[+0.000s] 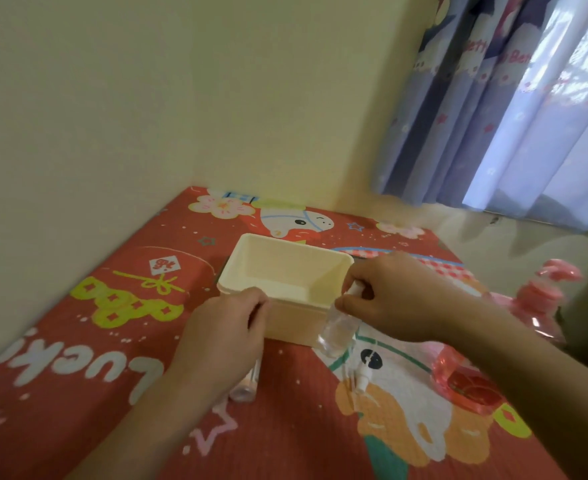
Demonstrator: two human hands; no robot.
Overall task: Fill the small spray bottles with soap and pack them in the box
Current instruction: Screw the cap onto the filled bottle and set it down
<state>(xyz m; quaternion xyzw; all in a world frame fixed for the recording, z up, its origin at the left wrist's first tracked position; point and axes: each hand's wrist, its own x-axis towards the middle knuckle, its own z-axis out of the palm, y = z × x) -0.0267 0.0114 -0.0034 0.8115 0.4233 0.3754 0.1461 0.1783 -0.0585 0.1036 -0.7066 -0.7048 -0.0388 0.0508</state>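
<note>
Two hands over a red cartoon-print mat [88, 341], both at the near side of the cream box [285, 271]. Your right hand [396, 296] pinches the white spray cap [354, 289] of a small clear spray bottle [337, 332] between thumb and fingertips, the other fingers curled; the bottle hangs tilted at the box's near right corner, its body in front of the outer wall, not inside. Cannot tell if the bottle touches the box, or how much liquid is in it (it looks clear). Your left hand [230, 327] has its fingers curled at the box's near left rim; whether they actually grip the rim or something thin against it, cannot tell, too blurred. The box sits open and upright in the middle of the mat, interior looks bare.

A second small clear bottle [245, 386] lies on the mat, partly hidden under your left wrist. A loose white sprayer head [361, 379] lies on the mat below the held bottle. A pink soap pump bottle [541, 296] stands at the right, a pink transparent container [465, 379] nearer you, beside your right forearm. Blue printed curtain [514, 98] top right.
</note>
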